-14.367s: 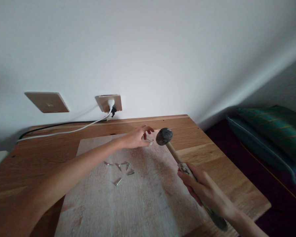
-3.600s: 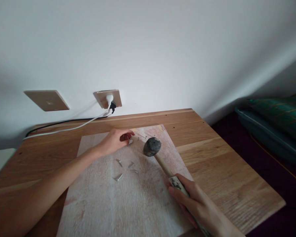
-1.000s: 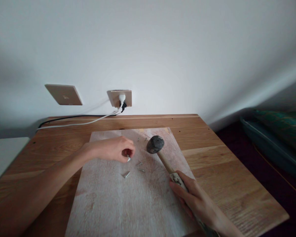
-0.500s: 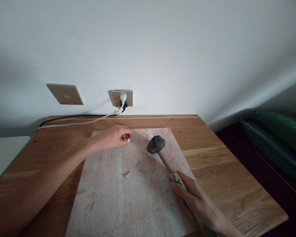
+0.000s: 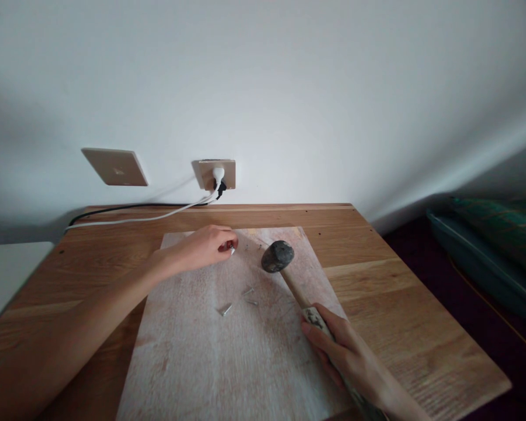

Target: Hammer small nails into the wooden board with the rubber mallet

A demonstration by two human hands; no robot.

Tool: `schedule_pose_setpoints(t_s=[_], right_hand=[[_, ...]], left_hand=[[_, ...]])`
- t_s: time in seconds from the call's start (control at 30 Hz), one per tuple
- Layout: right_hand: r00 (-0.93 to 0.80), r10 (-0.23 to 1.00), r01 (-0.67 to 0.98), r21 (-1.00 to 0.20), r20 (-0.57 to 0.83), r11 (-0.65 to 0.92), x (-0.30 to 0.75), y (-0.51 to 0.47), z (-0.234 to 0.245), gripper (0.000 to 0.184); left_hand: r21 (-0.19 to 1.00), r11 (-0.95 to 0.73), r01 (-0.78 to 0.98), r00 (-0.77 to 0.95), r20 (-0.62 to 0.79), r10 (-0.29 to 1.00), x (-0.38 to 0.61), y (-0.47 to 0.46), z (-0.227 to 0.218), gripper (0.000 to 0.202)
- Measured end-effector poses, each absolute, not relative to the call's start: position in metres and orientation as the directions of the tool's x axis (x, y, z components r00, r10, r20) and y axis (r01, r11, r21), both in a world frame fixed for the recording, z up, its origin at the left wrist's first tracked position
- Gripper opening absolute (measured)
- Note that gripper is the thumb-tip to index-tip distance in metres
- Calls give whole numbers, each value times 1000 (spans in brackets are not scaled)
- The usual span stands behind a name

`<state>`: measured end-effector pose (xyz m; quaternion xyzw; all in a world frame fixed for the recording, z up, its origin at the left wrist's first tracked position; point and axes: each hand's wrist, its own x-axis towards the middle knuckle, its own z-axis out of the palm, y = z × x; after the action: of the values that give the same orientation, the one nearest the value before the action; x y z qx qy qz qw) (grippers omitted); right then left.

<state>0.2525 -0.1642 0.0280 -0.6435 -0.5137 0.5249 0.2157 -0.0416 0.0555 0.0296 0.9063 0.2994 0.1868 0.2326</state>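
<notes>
A pale wooden board (image 5: 193,362) lies on a brown wooden table (image 5: 390,292). My left hand (image 5: 206,247) reaches to the board's far part and pinches a small nail (image 5: 232,250) against the wood. My right hand (image 5: 348,354) grips the wooden handle of a hammer (image 5: 289,275); its dark round head hovers just right of the nail. Three loose nails (image 5: 239,299) lie mid-board between my hands. Small nail heads (image 5: 253,247) stand in the board between my left hand and the hammer head.
Behind the table, the white wall carries a blank plate (image 5: 114,166) and a socket (image 5: 217,173). White and black cables (image 5: 131,215) run from the socket along the table's back edge. A teal cushion (image 5: 491,240) lies at the right, and a white surface (image 5: 13,275) at the left.
In the last second my left hand picked a nail from the loose ones and carried it to the board's far part. The hammer has stayed almost still.
</notes>
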Motion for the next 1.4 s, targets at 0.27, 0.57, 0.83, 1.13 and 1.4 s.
schedule_pose_setpoints(t_s=[0.27,0.57,0.83,1.13,1.4], right_hand=[[-74,900,451,-819,-430,-355,252,-164,30,47],[-58,896,474,-802,-439,-363,251,-166,30,50],[-59,906,498,-799,-418,-337,251,-164,30,51],[-51,901,472,-806,-430,-358,251,-167,27,52],[-53,901,442,-819,-431,-366,249,-168,28,53]], left_hand=[[611,-661,436,721,204,663,-39,59,20,12],[682,-624,382,663,269,699,-45,53,11,9],[678,-637,367,652,301,696,-43,55,6,7],[594,-712,375,650,379,659,-41,50,6,12],[609,-694,384,641,364,675,-41,50,4,13]])
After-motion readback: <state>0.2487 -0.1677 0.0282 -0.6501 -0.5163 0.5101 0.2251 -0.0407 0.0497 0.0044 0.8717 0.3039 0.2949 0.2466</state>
